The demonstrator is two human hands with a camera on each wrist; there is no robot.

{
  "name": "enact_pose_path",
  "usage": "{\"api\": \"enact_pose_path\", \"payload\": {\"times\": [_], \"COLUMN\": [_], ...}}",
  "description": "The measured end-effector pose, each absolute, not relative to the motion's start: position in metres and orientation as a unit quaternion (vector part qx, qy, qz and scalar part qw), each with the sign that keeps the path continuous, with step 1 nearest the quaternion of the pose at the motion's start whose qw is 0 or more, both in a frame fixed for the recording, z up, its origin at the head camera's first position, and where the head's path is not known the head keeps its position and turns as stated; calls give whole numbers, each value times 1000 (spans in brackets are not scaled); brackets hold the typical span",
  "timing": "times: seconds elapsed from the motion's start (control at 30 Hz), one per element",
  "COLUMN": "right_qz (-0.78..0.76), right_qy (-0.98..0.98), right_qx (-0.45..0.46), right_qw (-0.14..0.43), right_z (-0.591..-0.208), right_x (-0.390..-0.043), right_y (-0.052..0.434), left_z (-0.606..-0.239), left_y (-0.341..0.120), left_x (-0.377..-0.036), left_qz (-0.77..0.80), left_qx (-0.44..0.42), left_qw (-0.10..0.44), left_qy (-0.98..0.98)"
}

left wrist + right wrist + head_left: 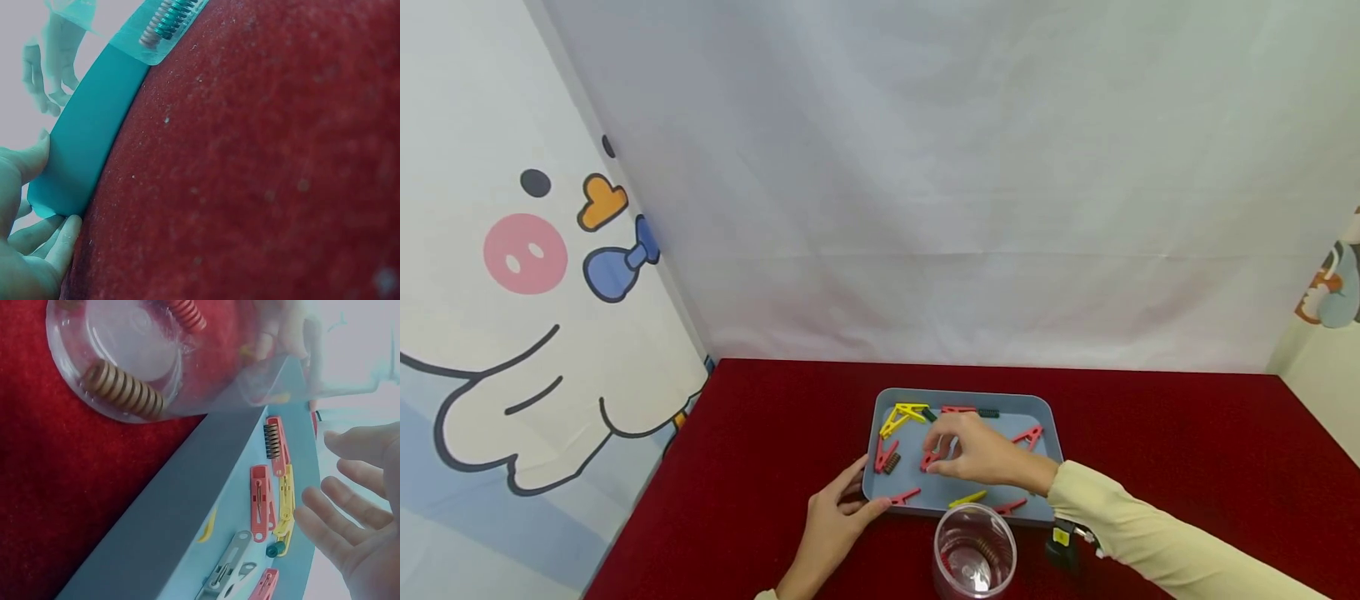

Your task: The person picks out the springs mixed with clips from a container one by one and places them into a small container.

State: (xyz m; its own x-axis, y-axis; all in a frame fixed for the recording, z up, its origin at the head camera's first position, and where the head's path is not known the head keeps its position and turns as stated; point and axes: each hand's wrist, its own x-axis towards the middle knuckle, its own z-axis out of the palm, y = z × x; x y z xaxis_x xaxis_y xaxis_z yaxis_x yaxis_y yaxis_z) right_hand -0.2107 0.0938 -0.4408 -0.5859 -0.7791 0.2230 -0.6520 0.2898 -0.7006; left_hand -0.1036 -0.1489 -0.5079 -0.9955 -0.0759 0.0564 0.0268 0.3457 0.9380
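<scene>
A blue-grey tray (912, 450) holds red and yellow clothespins and several coil springs. My left hand (831, 525) grips its front left corner, thumb at the rim and fingers low against the side. Over the tray, my right hand (981, 454) reaches toward a red clothespin (927, 460), and in the right wrist view its loosely bent fingers hold nothing. Beyond those fingers lie a yellow clothespin (285, 494), a grey one (228, 565) and a brown spring (272, 441) beside another red clothespin. The right hand hides part of the tray in the head view.
A clear plastic jar (940, 560) stands right before the tray's front edge, with a brown spring (125, 390) and a red spring (187, 314) inside. Dark red cloth (1187, 467) covers the table. A white curtain (970, 183) hangs behind it.
</scene>
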Motion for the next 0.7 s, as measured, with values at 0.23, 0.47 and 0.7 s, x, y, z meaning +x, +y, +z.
{"api": "enact_pose_path", "payload": {"times": [0.23, 0.47, 0.7], "right_qz": [-368, -353, -346], "right_qy": [806, 814, 831], "right_qx": [-458, -455, -429], "right_qw": [80, 77, 79], "right_z": [-446, -448, -449], "right_x": [-217, -218, -218], "right_y": [87, 78, 72], "left_z": [-508, -508, -508], "left_y": [-150, -151, -151], "left_x": [-103, -102, -103], "left_qz": [-572, -574, -574], "left_qx": [14, 10, 8], "left_qw": [47, 50, 45], "left_qy": [-819, -817, -817]}}
